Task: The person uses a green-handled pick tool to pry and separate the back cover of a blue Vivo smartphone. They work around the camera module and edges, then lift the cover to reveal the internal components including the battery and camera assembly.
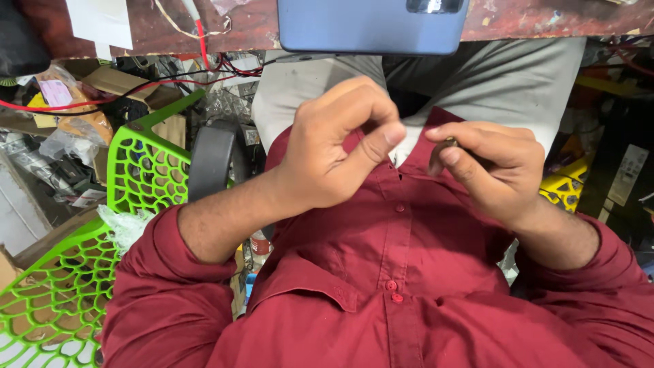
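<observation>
My left hand (334, 146) is held in front of my dark red shirt (409, 272), fingers curled in and thumb pressed against the index finger; nothing shows inside it. My right hand (494, 167) is close beside it, a little apart, pinching a small dark brownish object (446, 144) between thumb and fingertips. Most of that object is hidden by the fingers. Grey trousers (490, 75) show beyond the hands.
A blue phone (371, 26) lies over the edge of a worn reddish-brown table (545, 17) at the top. A green lattice plastic chair (136, 170) stands at the left with a black ring-shaped roll (211, 160) beside it. Red wires (102, 95), boxes and a yellow crate (565, 187) clutter the floor.
</observation>
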`<state>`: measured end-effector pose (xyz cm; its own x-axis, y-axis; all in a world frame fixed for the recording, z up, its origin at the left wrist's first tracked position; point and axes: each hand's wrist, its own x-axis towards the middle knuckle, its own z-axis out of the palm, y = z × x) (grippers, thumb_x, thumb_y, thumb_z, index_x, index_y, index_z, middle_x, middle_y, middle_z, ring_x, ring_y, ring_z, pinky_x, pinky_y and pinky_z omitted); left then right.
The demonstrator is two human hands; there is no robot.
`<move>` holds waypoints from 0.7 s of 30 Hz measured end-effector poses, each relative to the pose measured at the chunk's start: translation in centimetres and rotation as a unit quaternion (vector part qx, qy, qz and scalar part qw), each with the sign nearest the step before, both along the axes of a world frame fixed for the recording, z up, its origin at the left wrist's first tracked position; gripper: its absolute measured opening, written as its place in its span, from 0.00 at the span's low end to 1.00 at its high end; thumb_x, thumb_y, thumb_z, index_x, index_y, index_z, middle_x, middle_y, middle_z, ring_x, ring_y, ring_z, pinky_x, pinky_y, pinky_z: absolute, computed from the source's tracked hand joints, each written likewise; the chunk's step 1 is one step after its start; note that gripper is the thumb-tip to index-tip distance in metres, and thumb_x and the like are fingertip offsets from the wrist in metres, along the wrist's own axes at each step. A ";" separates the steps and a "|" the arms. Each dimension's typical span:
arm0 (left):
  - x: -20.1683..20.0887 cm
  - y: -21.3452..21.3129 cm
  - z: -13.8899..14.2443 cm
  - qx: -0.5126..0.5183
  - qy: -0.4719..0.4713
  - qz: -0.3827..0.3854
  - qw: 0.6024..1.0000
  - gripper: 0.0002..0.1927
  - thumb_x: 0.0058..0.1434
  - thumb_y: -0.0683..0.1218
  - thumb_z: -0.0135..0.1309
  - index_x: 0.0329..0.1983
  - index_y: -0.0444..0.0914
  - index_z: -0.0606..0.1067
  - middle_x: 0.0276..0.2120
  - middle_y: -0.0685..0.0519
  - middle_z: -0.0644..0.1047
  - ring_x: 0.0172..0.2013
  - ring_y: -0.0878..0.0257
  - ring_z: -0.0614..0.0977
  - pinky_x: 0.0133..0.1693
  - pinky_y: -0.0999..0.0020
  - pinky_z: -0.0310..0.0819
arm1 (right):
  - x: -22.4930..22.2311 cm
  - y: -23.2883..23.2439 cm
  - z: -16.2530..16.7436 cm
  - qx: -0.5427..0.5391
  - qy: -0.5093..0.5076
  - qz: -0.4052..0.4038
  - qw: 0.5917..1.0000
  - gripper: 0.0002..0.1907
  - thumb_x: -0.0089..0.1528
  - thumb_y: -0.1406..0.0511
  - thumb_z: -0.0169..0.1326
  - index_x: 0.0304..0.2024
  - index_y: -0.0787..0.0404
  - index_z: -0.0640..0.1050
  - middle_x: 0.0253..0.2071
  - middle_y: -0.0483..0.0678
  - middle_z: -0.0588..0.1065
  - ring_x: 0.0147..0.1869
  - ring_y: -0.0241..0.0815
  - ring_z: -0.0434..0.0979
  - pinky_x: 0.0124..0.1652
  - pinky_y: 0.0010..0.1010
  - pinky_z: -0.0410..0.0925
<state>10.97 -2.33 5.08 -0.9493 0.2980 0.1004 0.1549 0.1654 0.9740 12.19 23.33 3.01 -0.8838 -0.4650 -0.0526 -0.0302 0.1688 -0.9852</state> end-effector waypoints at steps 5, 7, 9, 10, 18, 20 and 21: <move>-0.8 0.6 -0.4 -0.041 0.154 0.000 0.987 0.09 0.63 0.43 0.64 0.40 0.36 0.75 0.35 0.50 0.76 0.35 0.53 0.80 0.38 0.62 0.74 | -1.0 -0.2 -0.3 0.053 0.033 0.045 0.997 0.09 0.69 0.73 0.55 0.52 0.69 0.79 0.39 0.52 0.80 0.36 0.37 0.82 0.38 0.22 0.71; -1.1 0.8 -0.7 -0.055 0.157 -0.017 0.986 0.06 0.68 0.41 0.63 0.44 0.38 0.77 0.38 0.52 0.78 0.37 0.55 0.82 0.39 0.64 0.75 | -1.4 -0.2 -0.4 0.049 0.037 0.075 0.995 0.11 0.67 0.73 0.56 0.52 0.70 0.79 0.38 0.52 0.81 0.38 0.37 0.82 0.39 0.23 0.71; -1.3 0.7 -0.7 -0.080 0.147 -0.010 0.986 0.07 0.69 0.41 0.64 0.45 0.39 0.77 0.37 0.52 0.76 0.38 0.56 0.81 0.40 0.65 0.75 | -1.7 -0.2 -0.6 0.070 0.020 0.051 0.996 0.10 0.67 0.73 0.56 0.50 0.70 0.80 0.34 0.50 0.80 0.33 0.36 0.81 0.36 0.23 0.70; -1.6 0.7 -0.8 -0.115 0.167 -0.007 0.979 0.07 0.68 0.41 0.64 0.44 0.38 0.77 0.36 0.52 0.76 0.37 0.56 0.81 0.39 0.64 0.74 | -1.9 0.0 -0.7 0.080 0.011 0.040 0.996 0.10 0.67 0.74 0.56 0.50 0.70 0.80 0.32 0.50 0.79 0.31 0.35 0.80 0.34 0.22 0.70; -5.2 1.3 -2.6 -0.433 0.386 0.022 0.814 0.19 0.73 0.52 0.57 0.55 0.32 0.75 0.45 0.49 0.73 0.46 0.54 0.74 0.48 0.59 0.69 | -3.9 1.3 -1.6 0.093 0.081 -0.053 0.991 0.06 0.72 0.75 0.56 0.51 0.71 0.79 0.37 0.53 0.79 0.37 0.37 0.82 0.38 0.21 0.71; -5.4 1.5 -3.0 -0.457 0.385 0.015 0.802 0.19 0.75 0.52 0.55 0.57 0.32 0.74 0.46 0.50 0.73 0.47 0.54 0.74 0.49 0.58 0.68 | -4.4 1.4 -2.0 0.104 0.092 -0.056 0.989 0.06 0.71 0.75 0.56 0.51 0.72 0.79 0.35 0.53 0.79 0.36 0.38 0.82 0.38 0.22 0.71; -5.5 1.5 -3.1 -0.456 0.381 0.014 0.804 0.19 0.75 0.52 0.55 0.58 0.32 0.75 0.46 0.50 0.73 0.46 0.55 0.74 0.48 0.59 0.68 | -4.6 1.4 -2.2 0.115 0.098 -0.064 0.987 0.07 0.70 0.76 0.55 0.50 0.72 0.79 0.35 0.54 0.79 0.36 0.40 0.81 0.39 0.24 0.70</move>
